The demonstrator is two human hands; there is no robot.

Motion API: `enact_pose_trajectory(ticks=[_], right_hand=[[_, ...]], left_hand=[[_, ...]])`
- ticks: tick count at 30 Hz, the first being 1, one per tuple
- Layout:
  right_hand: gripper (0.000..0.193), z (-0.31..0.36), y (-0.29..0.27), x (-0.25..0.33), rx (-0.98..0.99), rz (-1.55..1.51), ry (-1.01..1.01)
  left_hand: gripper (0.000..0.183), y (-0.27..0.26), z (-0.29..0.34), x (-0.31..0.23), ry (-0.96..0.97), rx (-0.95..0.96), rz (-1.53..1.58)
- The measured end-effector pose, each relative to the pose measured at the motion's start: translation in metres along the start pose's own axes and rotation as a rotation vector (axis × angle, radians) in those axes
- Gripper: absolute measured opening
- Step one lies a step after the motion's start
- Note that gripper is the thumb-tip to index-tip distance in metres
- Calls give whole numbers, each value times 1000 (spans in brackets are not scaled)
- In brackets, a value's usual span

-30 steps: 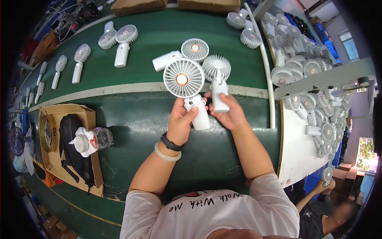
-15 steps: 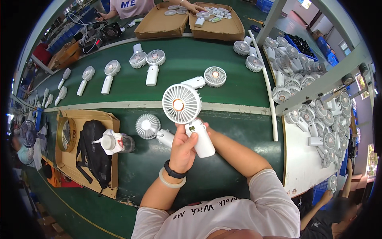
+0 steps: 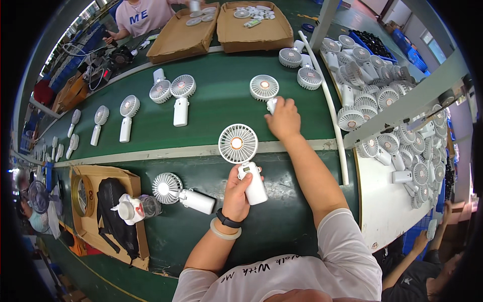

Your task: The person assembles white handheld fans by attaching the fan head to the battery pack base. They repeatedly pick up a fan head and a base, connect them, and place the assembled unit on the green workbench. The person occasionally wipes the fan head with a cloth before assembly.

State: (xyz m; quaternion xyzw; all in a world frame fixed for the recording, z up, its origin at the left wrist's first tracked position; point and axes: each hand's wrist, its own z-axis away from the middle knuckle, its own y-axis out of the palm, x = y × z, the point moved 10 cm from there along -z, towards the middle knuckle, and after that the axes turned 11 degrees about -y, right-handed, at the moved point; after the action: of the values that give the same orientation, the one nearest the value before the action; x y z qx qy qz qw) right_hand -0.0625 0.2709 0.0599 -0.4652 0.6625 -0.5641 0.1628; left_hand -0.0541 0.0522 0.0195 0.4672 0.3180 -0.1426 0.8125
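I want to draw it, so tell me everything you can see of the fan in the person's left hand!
The fan is white and looks plastic. Its round head has thin spokes around a pale center ringed in orange. The handle has a small dark window near its top. The left hand grips the handle, thumb in front, holding it over the green table, with the spokes facing the camera.
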Motion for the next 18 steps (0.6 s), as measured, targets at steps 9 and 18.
enact_pose_trajectory(ticks=[9, 18], right_hand=[[45, 170, -23, -2, 421, -1735, 526], [59, 231, -85, 32, 198, -1302, 14]], left_hand=[[30, -9, 21, -25, 41, 53, 52], [51, 87, 53, 46, -172, 341, -481]])
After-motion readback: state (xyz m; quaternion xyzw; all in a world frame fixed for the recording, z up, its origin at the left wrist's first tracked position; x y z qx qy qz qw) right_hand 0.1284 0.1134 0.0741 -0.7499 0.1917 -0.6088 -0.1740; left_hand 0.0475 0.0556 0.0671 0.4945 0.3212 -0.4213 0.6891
